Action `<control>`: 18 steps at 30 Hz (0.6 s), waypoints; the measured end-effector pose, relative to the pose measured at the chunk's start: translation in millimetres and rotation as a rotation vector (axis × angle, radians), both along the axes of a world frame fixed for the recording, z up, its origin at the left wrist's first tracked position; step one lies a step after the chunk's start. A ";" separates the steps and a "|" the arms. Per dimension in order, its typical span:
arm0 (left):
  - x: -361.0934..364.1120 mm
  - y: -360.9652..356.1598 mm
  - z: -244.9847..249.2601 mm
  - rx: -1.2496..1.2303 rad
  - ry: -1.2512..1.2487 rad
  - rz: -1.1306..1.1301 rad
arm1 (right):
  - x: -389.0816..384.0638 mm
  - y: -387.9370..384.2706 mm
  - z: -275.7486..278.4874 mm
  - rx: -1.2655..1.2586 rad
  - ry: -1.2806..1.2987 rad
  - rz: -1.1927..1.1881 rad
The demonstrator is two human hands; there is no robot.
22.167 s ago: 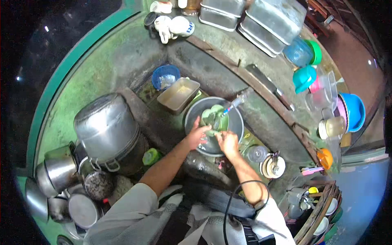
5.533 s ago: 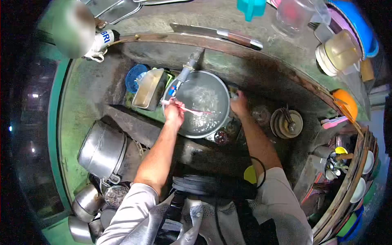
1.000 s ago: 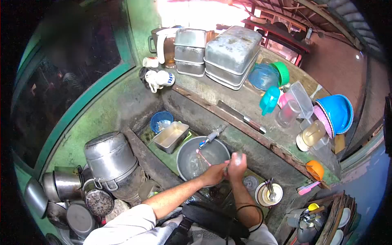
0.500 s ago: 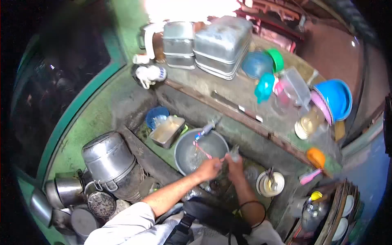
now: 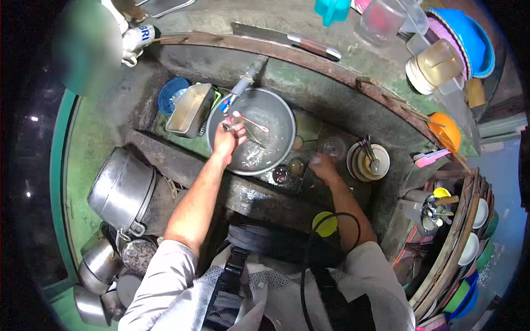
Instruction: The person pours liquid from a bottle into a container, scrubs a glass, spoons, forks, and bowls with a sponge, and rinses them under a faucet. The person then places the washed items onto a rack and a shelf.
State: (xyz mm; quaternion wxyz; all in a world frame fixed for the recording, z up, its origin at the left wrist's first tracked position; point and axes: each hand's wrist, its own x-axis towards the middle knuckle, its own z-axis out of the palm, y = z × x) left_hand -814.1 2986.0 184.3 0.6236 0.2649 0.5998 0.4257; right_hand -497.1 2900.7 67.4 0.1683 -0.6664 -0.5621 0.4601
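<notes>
Left hand (image 5: 225,142) hovering half-curled, right hand (image 5: 323,166) blurring beyond reading; both holds unclear; low sweep possibly toppling nearby glass (image 5: 296,165)

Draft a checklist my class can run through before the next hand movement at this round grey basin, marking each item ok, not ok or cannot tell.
1. Left hand over the round grey basin: ok.
2. Right hand holding nothing: cannot tell; it is blurred, to the right of the basin.
3. Slender pink utensil loose from the left hand: cannot tell; it shows just beyond the fingers.
4. Long knife with a brown handle away from both hands: ok; it lies on the concrete counter.
5. Stacked round cream plates free of cutlery: not ok; metal spoons rest on top.
</notes>
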 end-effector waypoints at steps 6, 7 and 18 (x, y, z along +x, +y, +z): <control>-17.5 -27.2 -49.8 -0.056 0.219 -0.146 | -2.1 16.8 -7.7 0.095 -0.305 0.251; -29.6 -35.9 -65.6 -0.027 0.281 -0.192 | -7.0 24.5 -32.3 0.183 -0.362 0.250; -90.3 -158.7 -35.8 -0.197 0.260 0.094 | -35.5 65.2 -82.9 0.055 -0.448 0.057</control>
